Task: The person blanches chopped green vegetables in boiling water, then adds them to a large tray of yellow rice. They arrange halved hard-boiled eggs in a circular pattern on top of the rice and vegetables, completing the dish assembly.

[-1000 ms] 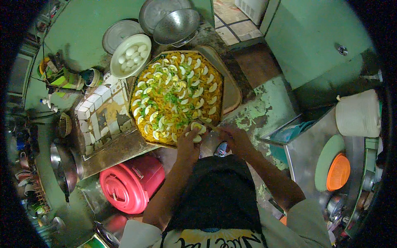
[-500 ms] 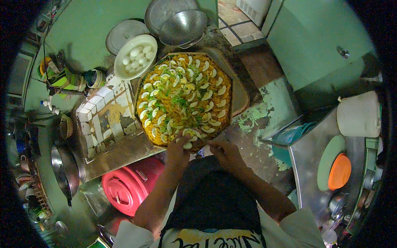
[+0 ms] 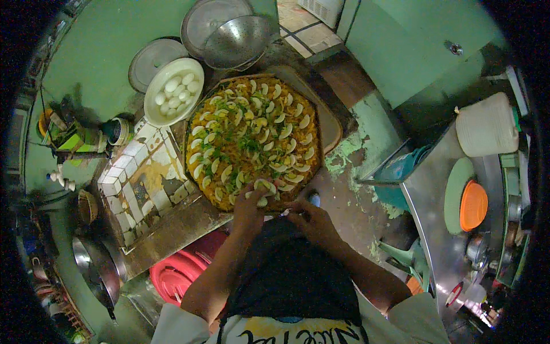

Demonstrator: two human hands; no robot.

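Note:
A large octagonal tray of orange-yellow food (image 3: 229, 155) lies in front of me, scattered with green herbs and crescent egg slices (image 3: 303, 121). At its near edge, my left hand (image 3: 247, 209) is closed around several pieces of sliced boiled egg (image 3: 263, 188). Just right of it, my right hand (image 3: 312, 219) is near the tray's front corner with its fingers bent together. A small whitish bit shows by those fingertips, too small to name. Beyond the tray to the left, a pale bowl (image 3: 152, 109) holds several whole peeled eggs (image 3: 177, 92).
A metal colander (image 3: 238, 43) and round metal lids (image 3: 157, 60) stand behind the tray. Broken white tiles (image 3: 134, 152) cover the counter to the left. Below it is a red lidded tub (image 3: 177, 278). A steel counter (image 3: 429, 200) with an orange basket (image 3: 474, 205) stands at right.
The view has shifted slightly, so the tray and bowl sit a little lower and the bowl further left. Both hands stay at the tray's near edge, the left one still holding egg slices.

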